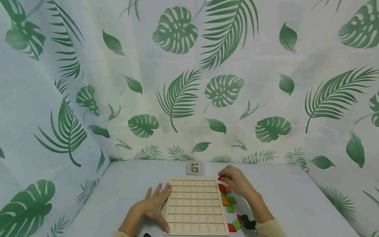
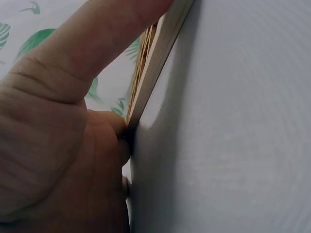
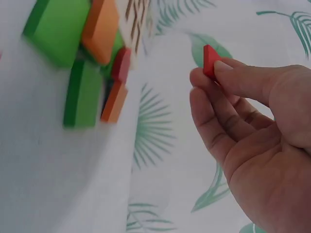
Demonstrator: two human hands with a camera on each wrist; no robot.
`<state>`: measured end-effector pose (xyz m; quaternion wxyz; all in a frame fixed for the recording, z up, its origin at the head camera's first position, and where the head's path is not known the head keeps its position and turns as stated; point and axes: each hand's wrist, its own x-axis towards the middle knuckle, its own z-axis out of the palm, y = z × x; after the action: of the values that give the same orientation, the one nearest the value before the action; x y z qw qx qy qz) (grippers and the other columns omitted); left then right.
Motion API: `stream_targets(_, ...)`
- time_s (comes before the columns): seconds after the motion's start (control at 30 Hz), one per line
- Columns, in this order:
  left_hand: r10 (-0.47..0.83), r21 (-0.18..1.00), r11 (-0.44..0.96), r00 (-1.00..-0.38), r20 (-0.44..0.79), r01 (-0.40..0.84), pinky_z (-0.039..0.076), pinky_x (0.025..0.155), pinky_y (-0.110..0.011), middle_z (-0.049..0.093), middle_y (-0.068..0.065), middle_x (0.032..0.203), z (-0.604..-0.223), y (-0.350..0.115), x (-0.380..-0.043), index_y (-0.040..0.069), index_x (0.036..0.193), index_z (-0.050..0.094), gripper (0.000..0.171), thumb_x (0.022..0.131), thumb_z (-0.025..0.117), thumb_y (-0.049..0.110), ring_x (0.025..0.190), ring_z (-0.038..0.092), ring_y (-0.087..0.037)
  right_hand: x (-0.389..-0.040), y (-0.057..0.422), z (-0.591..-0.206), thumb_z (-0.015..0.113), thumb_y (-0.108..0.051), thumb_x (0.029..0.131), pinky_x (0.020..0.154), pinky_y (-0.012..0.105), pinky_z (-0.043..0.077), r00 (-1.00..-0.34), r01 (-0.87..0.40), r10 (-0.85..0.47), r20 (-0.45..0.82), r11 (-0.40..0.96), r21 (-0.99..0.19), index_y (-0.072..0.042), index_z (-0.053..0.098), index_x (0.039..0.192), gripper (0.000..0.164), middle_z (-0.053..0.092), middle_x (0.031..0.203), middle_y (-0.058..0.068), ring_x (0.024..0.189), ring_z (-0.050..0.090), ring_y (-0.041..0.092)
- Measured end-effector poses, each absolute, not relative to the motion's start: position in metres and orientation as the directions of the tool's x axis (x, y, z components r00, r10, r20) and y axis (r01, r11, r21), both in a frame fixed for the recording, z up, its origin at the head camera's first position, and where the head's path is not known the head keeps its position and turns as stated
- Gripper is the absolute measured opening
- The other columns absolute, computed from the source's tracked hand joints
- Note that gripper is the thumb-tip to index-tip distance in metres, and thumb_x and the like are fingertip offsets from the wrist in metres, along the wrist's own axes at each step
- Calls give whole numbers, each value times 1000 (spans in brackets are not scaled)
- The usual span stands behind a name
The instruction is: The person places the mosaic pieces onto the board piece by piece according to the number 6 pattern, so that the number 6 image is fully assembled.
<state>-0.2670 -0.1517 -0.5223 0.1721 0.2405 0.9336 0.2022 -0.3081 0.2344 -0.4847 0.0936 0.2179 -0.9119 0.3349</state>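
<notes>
A pale wooden grid board (image 1: pixel 196 207) with raised dividers lies flat on the table. My left hand (image 1: pixel 152 205) spreads along its left side, fingers at the upper left edge and thumb at the lower left corner. In the left wrist view the thumb (image 2: pixel 92 43) touches the board's side (image 2: pixel 160 58). Off the board's upper right corner, my right hand (image 1: pixel 235 179) pinches a small red block (image 3: pixel 210 60) between thumb and fingertips. Closest below that hand are a red curved piece (image 1: pixel 222 188) and an orange block (image 1: pixel 228 189).
Green blocks (image 1: pixel 230 208) and another orange block (image 1: pixel 226 201) line the board's right side. Nearer me lie a red quarter-round piece (image 1: pixel 232 227) and a green block (image 1: pixel 237 224). A small gridded pattern card (image 1: pixel 194 168) lies behind the board. Leaf-printed cloth (image 1: pixel 189 82) hangs behind the table.
</notes>
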Motion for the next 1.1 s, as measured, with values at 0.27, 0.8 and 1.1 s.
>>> stream_targets(0.27,533,472,790,-819,-212,392,-12,121,-74,0,-14,176,-525,-152,-269,9,168,6,158,51,96,65,161,-9,-44,-311,216,-482,76,0,92,74,24,59,-849,-525,-369,378,663,-533,-10,76,106,18,71,99,0,82,63,9)
stream_targets(0.8,540,468,788,-815,-210,401,-11,122,-73,-1,-14,176,-526,-153,-274,10,168,6,158,51,97,65,162,-8,-42,-309,186,-481,76,0,92,69,21,58,-873,-481,-392,291,587,-651,-7,79,101,12,77,97,4,79,75,28)
stream_targets(1.1,552,468,780,-810,-199,416,-10,123,-73,-1,-14,176,-529,-152,-274,10,168,7,156,53,96,66,162,-8,-42,-310,168,-489,70,2,96,71,21,59,-834,-513,-473,285,471,-718,1,76,108,14,75,103,14,82,75,36)
